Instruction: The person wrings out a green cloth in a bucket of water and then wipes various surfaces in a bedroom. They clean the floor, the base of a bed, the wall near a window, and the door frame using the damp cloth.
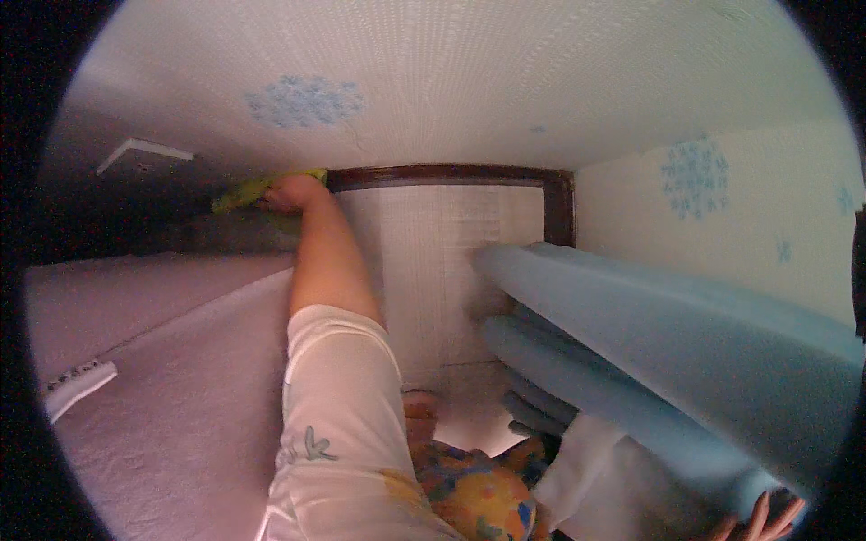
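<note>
My left hand point(293, 193) reaches far forward along a straight, white-sleeved arm. Its fingers are closed over a yellow-green cloth point(239, 196), pressed down where the dark brown skirting board point(397, 175) meets the shadowed corner. At the lower right edge my right hand point(767, 518) shows only in part. Its fingers are apart, beside the end of a light blue padded piece point(695, 338), and hold nothing that I can see. Whether they touch the padding I cannot tell.
Pale pinkish bedding point(180, 361) with a white tag point(81, 388) fills the left side. More blue padded layers point(559, 370) lie at the right. Pale flooring point(415, 270) runs between them, up to a patterned wall point(451, 81). A white angular piece point(144, 149) shows at upper left.
</note>
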A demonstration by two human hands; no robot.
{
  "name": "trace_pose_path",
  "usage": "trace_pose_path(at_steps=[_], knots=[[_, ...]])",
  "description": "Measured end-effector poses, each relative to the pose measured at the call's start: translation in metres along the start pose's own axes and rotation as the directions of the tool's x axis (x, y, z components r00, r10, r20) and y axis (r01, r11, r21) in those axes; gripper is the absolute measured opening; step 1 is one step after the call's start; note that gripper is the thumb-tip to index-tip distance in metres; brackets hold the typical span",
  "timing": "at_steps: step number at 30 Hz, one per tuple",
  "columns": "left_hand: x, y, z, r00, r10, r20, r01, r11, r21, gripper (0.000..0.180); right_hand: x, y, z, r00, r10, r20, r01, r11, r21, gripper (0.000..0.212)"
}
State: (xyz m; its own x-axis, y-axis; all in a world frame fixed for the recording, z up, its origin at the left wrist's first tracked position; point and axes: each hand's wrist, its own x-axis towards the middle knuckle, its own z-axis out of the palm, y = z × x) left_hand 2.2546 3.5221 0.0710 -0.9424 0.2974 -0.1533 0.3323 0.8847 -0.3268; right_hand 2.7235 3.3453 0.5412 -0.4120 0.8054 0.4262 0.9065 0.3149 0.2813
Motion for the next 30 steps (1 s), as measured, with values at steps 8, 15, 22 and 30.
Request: trace_pose_path(at_steps=[8, 15, 22, 30], knots=[[-0.054, 0.051, 0.027, 0.994, 0.1, 0.03, -0.098, 0.993, -0.061, 0.035, 0.002, -0.017, -0.008, 0.997, 0.07, 0.027, -0.07, 0.997, -0.014, 0.034], [-0.324, 0.103, -0.108, 0.668, 0.711, 0.22, -0.436, 0.614, -0.658, 0.035, -0.014, -0.016, -0.009, 0.996, 0.087, 0.022, -0.087, 0.996, -0.02, 0.034], [-0.405, 0.132, -0.085, 0.525, 0.851, 0.029, -0.352, 0.248, -0.903, 0.032, -0.036, -0.027, -0.005, 0.991, 0.134, -0.011, -0.134, 0.991, 0.032, 0.034], [-0.384, 0.083, -0.042, 0.266, 0.938, -0.224, -0.604, -0.02, -0.797, 0.04, -0.03, -0.031, -0.006, 0.956, 0.292, -0.029, -0.289, 0.954, 0.081, 0.033]])
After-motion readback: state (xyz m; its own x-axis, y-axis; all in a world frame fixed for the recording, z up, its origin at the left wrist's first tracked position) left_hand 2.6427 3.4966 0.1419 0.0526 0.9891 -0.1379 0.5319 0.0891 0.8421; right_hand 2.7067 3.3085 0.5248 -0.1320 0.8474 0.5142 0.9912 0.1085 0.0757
